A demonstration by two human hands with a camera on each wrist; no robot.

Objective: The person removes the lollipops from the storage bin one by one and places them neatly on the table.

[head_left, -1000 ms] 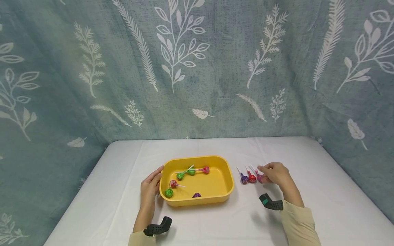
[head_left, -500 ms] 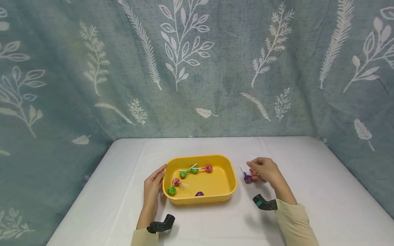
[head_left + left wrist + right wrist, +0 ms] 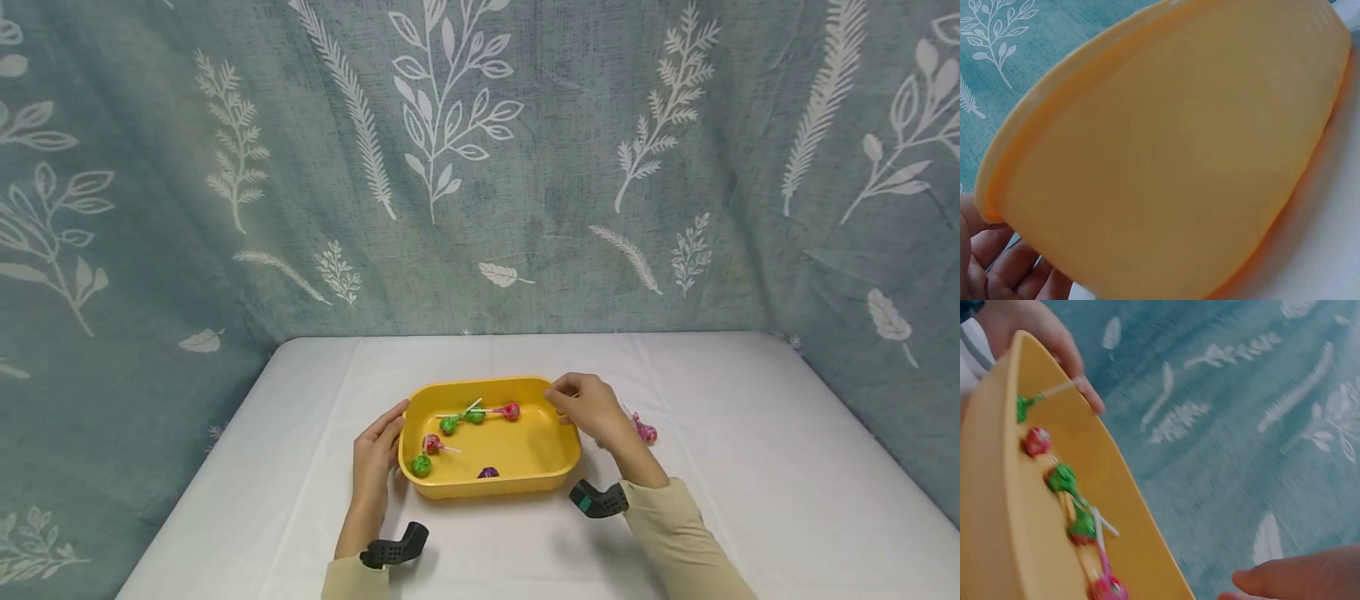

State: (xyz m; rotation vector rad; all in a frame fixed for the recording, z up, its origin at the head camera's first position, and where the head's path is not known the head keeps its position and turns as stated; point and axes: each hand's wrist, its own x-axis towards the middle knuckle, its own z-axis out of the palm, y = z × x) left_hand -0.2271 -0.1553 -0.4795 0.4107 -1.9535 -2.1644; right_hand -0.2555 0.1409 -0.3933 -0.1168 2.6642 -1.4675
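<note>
Lying long-axis left-right: one yellow tray (image 3: 528, 450), six lollipops (image 3: 448, 426) inside. Left hand (image 3: 372, 458) clasping tray's left end; right hand (image 3: 591, 407) at right end, grip unclear.

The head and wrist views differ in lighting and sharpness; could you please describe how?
Head view: bright and mostly crisp, with a soft shadow on the white tablecloth beside the right sleeve; left wrist view: dimmer, with the yellow tray shaded; right wrist view: also dim, the green lollipops and right hand looking soft.
</note>
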